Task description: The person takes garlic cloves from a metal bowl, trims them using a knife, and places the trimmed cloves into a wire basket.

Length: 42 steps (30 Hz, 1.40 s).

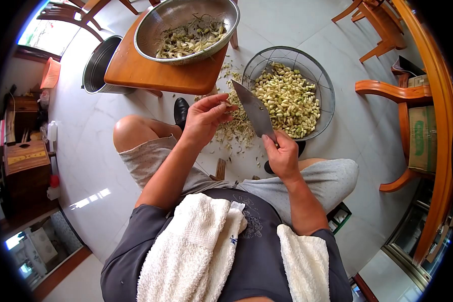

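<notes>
My right hand (283,155) is wrapped round the handle of a kitchen knife (255,108), whose wide grey blade points up and to the left. To the left of the blade, my left hand (206,119) has its thumb and fingers pinched on a small pale bulb (229,103), mostly hidden by the fingertips. Beyond the knife, a round wire-frame basket (328,85) on the floor holds a heap of trimmed whitish-green bulbs (287,100). A perforated metal colander (148,30) with untrimmed, rooty bulbs (194,39) rests on a wooden stool (136,70).
Trimmed scraps (234,133) litter the tiled floor between my feet. A dark metal bucket (98,65) stands left of the stool. Wooden chairs and a table edge (440,100) line the right side, near a cardboard box (422,138). A white towel (191,246) hangs over my chest.
</notes>
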Motion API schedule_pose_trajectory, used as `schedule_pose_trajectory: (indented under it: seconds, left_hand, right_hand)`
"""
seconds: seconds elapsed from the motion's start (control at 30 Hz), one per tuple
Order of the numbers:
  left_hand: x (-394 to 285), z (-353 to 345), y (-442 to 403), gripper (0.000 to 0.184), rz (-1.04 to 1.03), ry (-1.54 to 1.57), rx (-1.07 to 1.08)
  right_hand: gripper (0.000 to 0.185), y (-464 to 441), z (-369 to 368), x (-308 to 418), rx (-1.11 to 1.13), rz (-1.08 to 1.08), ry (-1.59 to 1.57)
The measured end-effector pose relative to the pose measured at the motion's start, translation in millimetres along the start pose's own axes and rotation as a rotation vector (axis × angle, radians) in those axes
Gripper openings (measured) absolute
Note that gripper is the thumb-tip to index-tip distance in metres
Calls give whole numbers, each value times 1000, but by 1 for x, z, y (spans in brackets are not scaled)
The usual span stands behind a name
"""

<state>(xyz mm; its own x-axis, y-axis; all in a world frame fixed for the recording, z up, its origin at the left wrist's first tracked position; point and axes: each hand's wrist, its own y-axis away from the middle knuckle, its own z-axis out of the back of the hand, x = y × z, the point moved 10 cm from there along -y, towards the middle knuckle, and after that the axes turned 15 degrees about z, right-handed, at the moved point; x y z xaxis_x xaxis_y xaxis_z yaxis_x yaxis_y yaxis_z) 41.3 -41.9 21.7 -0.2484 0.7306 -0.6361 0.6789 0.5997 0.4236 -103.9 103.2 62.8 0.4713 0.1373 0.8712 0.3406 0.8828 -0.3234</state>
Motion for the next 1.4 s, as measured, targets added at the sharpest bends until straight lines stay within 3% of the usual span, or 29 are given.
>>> schedule_pose_trajectory:
  seconds: [0.37, 0.67, 0.87, 1.4]
  left_hand:
    - [4, -2, -4, 24, -7, 46, 216]
    - [16, -15, 0, 24, 191, 167, 264]
    - [20, -16, -2, 24, 215, 147, 348]
    - [25, 4, -5, 16, 225, 77, 179]
  right_hand:
    - [18, 1, 1, -1, -8, -8, -14]
    - [18, 2, 2, -1, -17, -18, -26]
    - [18, 3, 1, -3, -10, -34, -38]
    - [14, 2, -1, -1, -6, -8, -36]
